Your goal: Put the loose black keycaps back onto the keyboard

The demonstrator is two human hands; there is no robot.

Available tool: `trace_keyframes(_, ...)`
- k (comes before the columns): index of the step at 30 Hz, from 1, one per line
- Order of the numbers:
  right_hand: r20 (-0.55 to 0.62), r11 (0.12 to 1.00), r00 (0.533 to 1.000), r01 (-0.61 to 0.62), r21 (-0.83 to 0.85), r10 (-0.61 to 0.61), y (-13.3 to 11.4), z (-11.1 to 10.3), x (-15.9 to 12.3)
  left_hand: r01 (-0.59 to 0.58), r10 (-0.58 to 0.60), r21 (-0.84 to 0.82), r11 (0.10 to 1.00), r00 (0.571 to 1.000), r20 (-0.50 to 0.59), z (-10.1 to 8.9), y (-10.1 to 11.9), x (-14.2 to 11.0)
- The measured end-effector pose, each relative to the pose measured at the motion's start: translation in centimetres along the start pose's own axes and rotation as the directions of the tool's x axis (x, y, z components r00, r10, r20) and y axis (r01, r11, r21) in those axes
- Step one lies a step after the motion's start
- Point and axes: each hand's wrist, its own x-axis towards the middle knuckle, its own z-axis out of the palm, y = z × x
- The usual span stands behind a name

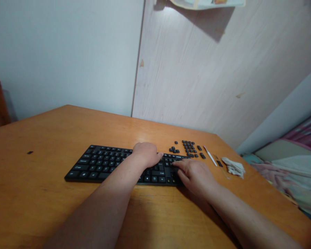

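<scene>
A black keyboard [101, 162] lies flat on the wooden table. My left hand [145, 154] is closed over its upper right part, thumb pointing right, the other fingers curled and mostly hidden. At the right end of the keyboard, my right hand [197, 174] reaches in with the index finger stretched onto the small keys. Its thumb is apart and lower down, and its remaining fingers are hidden. Below the index finger, part of the keyboard has bare spots without caps. Behind the right hand lie several loose black keycaps [188, 147], some in rows.
A white pen-like stick [210, 156], a small dark piece with thin wire [219, 163] and a crumpled whitish cloth [233, 167] lie on the right. One small black piece [30, 152] is far left on the table [49, 138]. A wall [186, 76] stands behind.
</scene>
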Motion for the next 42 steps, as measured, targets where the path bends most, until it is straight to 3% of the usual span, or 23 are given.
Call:
trace_keyframes(30, -0.042, 0.991, 0.998, 0.060, 0.120, -0.056, 1.5, 1.1, -0.1, -0.030, 0.030, 0.080, 0.996, 1.000, 0.003, 0.7, -0.4, 0.6)
trace_keyframes(37, -0.158, 0.962, 0.987, 0.009, 0.274, 0.036, 3.6, -0.1, 0.6, -0.020, 0.021, 0.079, 0.997, 1.000, -0.004, 0.9, -0.5, 0.7)
trace_keyframes(42, -0.148, 0.965, 0.985, -0.045, 0.259, 0.086, 6.5, -1.3, 2.7, -0.028, 0.029, 0.083, 0.996, 0.999, -0.015, 0.9, -0.6, 0.7)
